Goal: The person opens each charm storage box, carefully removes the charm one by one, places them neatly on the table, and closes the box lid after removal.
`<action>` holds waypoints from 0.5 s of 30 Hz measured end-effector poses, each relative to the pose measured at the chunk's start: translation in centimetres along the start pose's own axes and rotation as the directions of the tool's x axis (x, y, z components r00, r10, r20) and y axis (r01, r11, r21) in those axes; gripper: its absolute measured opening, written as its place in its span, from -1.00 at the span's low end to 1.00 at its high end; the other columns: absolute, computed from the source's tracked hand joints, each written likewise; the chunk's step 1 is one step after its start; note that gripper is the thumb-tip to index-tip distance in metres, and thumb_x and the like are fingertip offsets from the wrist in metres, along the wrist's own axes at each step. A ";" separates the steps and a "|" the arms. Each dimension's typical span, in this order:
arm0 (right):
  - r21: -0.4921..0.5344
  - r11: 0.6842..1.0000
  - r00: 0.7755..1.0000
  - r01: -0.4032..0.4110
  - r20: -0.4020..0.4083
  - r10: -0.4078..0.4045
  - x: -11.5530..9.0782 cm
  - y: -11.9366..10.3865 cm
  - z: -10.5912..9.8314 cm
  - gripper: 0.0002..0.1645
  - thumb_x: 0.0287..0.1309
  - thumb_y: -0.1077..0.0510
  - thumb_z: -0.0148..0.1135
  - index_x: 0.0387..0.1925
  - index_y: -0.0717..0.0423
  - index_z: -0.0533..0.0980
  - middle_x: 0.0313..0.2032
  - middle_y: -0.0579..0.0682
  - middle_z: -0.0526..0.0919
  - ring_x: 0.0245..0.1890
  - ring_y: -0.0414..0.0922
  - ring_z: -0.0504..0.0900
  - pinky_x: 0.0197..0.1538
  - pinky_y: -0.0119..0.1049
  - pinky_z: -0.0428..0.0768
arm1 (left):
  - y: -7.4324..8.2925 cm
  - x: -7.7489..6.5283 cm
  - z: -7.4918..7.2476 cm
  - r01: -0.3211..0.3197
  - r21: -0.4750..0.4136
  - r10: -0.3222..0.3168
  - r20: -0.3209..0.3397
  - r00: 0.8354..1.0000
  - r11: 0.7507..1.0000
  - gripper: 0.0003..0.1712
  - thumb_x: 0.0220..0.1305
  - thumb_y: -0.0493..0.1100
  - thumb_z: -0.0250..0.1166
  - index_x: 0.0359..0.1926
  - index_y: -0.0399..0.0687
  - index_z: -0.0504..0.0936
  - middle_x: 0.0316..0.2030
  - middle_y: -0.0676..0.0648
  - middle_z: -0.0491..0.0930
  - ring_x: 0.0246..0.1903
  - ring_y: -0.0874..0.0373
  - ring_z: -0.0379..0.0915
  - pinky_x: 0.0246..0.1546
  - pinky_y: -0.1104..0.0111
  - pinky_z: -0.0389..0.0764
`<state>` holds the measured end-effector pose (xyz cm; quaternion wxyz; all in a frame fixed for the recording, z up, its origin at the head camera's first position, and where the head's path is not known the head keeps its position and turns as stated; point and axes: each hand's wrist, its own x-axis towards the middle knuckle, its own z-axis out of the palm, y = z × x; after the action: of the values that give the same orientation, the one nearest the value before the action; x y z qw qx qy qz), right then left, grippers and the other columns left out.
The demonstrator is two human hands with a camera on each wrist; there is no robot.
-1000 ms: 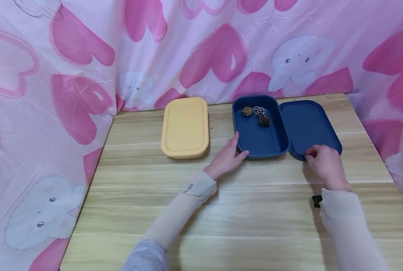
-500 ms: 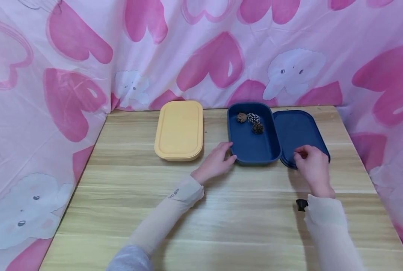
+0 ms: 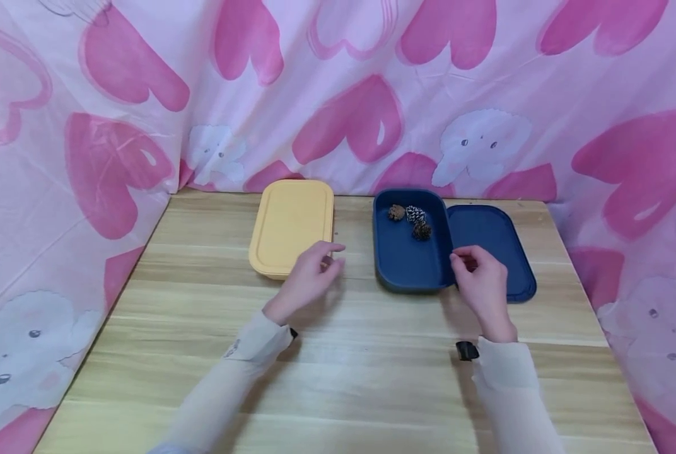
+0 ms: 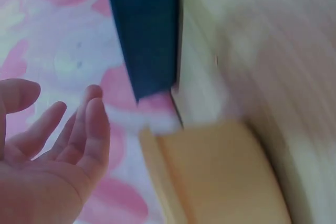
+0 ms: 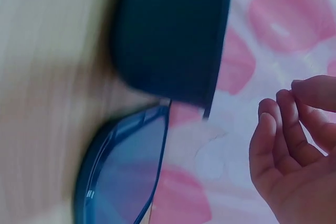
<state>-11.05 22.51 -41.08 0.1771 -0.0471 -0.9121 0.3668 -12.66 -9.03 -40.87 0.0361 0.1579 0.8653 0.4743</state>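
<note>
A yellow lidded box [image 3: 294,224] stands at the left of the table; my left hand [image 3: 303,280] hovers by its front right corner, fingers relaxed and holding nothing. To the right sits an uncovered dark blue box [image 3: 410,268] with a brown pinecone [image 3: 396,212], a white-tipped pinecone [image 3: 415,214] and a dark pinecone [image 3: 422,231] near its back. Its blue lid [image 3: 488,236] lies flat beside it. My right hand [image 3: 482,287] is over the lid's front left part, fingers loosely bent with thumb near fingertip; the right wrist view shows nothing between them, apart from box and lid.
The wooden table [image 3: 361,378] runs up to a pink heart-patterned curtain [image 3: 349,120] behind and at both sides. A gap of table separates the yellow box from the blue one.
My left hand has let go of the blue box's front left corner and moved left to the yellow box. My right hand has left the lid's front edge and shifted left. The head view has tilted.
</note>
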 end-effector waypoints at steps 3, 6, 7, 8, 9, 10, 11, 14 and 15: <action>0.038 0.999 1.000 0.026 0.005 -0.026 0.0 -1.1 0.8 -0.86 0.23 0.16 0.23 -0.27 0.13 0.64 -0.33 0.06 0.73 -0.42 -0.28 0.52 -0.37 -0.63 0.42 | -0.5 -0.7 -2.2 0.020 -0.012 -0.021 -0.121 0.992 1.000 -0.68 0.35 -0.21 0.17 0.08 -0.20 0.57 -0.04 -0.15 0.60 -0.20 0.07 0.56 -0.17 0.30 0.63; 0.074 0.996 0.999 0.040 0.029 -0.042 0.0 -2.2 1.5 -0.86 0.24 0.16 0.22 -0.26 0.12 0.64 -0.34 0.05 0.72 -0.42 -0.19 0.54 -0.37 -0.62 0.42 | -1.1 -1.4 -4.3 0.052 -0.039 -0.059 -0.228 0.972 0.998 -0.70 0.34 -0.23 0.19 0.04 -0.23 0.59 -0.05 -0.16 0.61 -0.21 0.02 0.56 -0.21 0.32 0.62; 0.085 0.996 0.998 0.040 0.040 -0.043 0.0 -2.6 1.7 -0.86 0.25 0.16 0.22 -0.26 0.12 0.64 -0.34 0.05 0.72 -0.41 -0.18 0.54 -0.37 -0.61 0.43 | -1.4 -1.7 -5.0 0.067 -0.041 -0.075 -0.253 0.964 0.997 -0.70 0.34 -0.22 0.18 0.04 -0.23 0.59 -0.05 -0.16 0.61 -0.21 0.01 0.56 -0.22 0.34 0.61; 0.095 0.995 0.998 0.037 0.054 -0.042 -0.1 -3.0 1.8 -0.87 0.25 0.15 0.22 -0.25 0.11 0.64 -0.35 0.04 0.71 -0.41 -0.17 0.54 -0.36 -0.60 0.44 | -1.7 -2.0 -5.6 0.082 -0.037 -0.089 -0.276 0.957 0.996 -0.70 0.35 -0.22 0.17 0.04 -0.24 0.59 -0.04 -0.17 0.61 -0.20 0.00 0.56 -0.22 0.36 0.60; 0.103 0.994 0.997 0.036 0.070 -0.043 -0.1 -3.4 2.0 -0.87 0.25 0.15 0.22 -0.25 0.10 0.63 -0.35 0.03 0.71 -0.40 -0.17 0.54 -0.36 -0.58 0.44 | -2.0 -2.2 -6.1 0.103 -0.030 -0.107 -0.295 0.950 0.994 -0.70 0.36 -0.20 0.16 0.05 -0.24 0.59 -0.04 -0.17 0.61 -0.19 0.00 0.56 -0.22 0.38 0.59; 0.109 0.993 0.995 0.035 0.086 -0.044 -0.2 -3.7 2.2 -0.86 0.25 0.14 0.22 -0.24 0.10 0.63 -0.35 0.02 0.71 -0.40 -0.17 0.54 -0.35 -0.56 0.45 | -2.3 -2.5 -6.7 0.128 -0.025 -0.129 -0.310 0.942 0.991 -0.69 0.37 -0.19 0.15 0.05 -0.23 0.58 -0.03 -0.18 0.61 -0.18 0.00 0.56 -0.21 0.39 0.59; 0.116 0.993 0.994 0.034 0.101 -0.046 -0.2 -4.1 2.4 -0.86 0.25 0.13 0.22 -0.23 0.09 0.63 -0.35 0.01 0.70 -0.40 -0.17 0.54 -0.35 -0.55 0.46 | -2.7 -2.8 -7.1 0.156 -0.017 -0.153 -0.324 0.934 0.988 -0.68 0.38 -0.17 0.14 0.06 -0.23 0.58 -0.03 -0.18 0.60 -0.17 0.00 0.55 -0.20 0.38 0.58; 0.142 0.990 0.988 0.013 0.152 -0.035 -0.5 -5.0 3.1 -0.85 0.26 0.11 0.23 -0.20 0.06 0.62 -0.34 -0.01 0.69 -0.38 -0.17 0.54 -0.33 -0.49 0.49 | -3.8 -3.6 -8.3 0.232 -0.003 -0.217 -0.366 0.905 0.973 -0.66 0.39 -0.14 0.11 0.08 -0.22 0.57 -0.03 -0.18 0.60 -0.16 0.02 0.53 -0.21 0.42 0.54; 0.154 0.988 0.985 0.011 0.167 -0.037 -0.6 -5.3 3.4 -0.85 0.26 0.11 0.23 -0.20 0.07 0.62 -0.34 -0.01 0.69 -0.37 -0.17 0.54 -0.33 -0.48 0.50 | -4.2 -3.8 -8.6 0.259 -0.006 -0.242 -0.377 0.894 0.966 -0.65 0.39 -0.14 0.11 0.08 -0.22 0.57 -0.03 -0.18 0.59 -0.16 0.02 0.52 -0.22 0.44 0.53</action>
<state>-11.49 16.31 -39.87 0.1063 0.0088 -0.8937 0.4359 -11.87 -19.27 -39.98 -0.0728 -0.0474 0.8795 0.4678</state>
